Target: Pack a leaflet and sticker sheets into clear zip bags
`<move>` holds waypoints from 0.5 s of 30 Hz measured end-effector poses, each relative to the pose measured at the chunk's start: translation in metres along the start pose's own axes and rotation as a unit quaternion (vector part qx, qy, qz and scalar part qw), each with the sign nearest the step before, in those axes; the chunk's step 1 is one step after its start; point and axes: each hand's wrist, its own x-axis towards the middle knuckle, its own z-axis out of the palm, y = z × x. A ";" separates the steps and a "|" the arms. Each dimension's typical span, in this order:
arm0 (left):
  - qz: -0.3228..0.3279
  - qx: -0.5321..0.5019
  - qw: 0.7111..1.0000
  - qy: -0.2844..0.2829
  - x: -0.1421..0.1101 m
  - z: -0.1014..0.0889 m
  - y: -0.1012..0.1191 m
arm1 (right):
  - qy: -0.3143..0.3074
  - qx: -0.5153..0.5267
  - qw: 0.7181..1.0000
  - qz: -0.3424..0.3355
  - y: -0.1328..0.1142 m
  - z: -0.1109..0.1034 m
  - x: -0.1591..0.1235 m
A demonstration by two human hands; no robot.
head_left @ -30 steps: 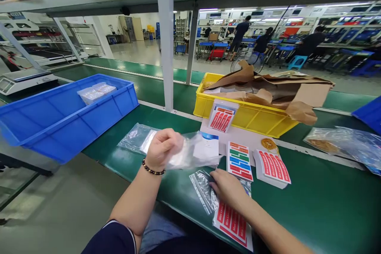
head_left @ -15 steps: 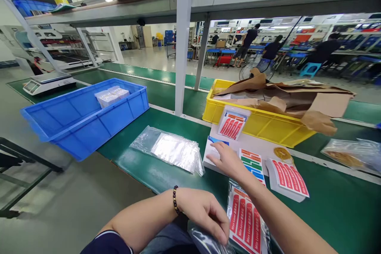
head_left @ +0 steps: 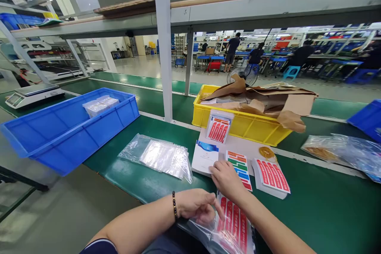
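Note:
My right hand (head_left: 228,177) has its fingers bent together at the lower right corner of the top booklet on a stack of white booklets (head_left: 204,156) with a blue band. My left hand (head_left: 200,207), a beaded bracelet on its wrist, is low in front with its index finger stretched out and the others curled on a clear plastic bag (head_left: 205,230). Beneath and beside that hand lies a bagged sheet of red labels (head_left: 235,222). A sheet of orange, green and blue labels (head_left: 239,168) is just right of my right hand.
Clear plastic bags (head_left: 162,158) lie flat on the green table (head_left: 131,182). A blue bin (head_left: 89,127) holds white packets. Behind the booklets, brown paper fills a yellow bin (head_left: 253,129). A red-label stack (head_left: 272,176) and yellow rings (head_left: 266,152) sit at right. A shelf post (head_left: 164,59) rises behind.
My right hand has come down from above the booklets onto their corner, its fingers drawn together. My left index finger has stretched out over the bagged labels. The view has shifted.

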 end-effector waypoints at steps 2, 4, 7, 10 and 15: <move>0.008 -0.047 0.999 0.020 -0.005 -0.008 -0.001 | 0.035 0.018 0.999 0.001 -0.002 -0.011 -0.003; 0.022 -0.109 0.993 0.049 -0.009 -0.016 0.001 | 0.078 0.061 0.995 -0.015 -0.007 -0.030 -0.013; 0.027 -0.171 0.981 0.083 -0.010 -0.021 0.005 | 0.052 0.163 0.982 -0.083 -0.008 -0.060 -0.032; 0.021 -0.179 0.976 0.121 -0.002 -0.014 0.010 | 0.012 0.235 0.970 -0.063 0.016 -0.070 -0.044; -0.021 -0.121 0.990 0.066 0.030 0.021 0.015 | -0.037 0.081 0.973 0.212 0.100 -0.037 -0.037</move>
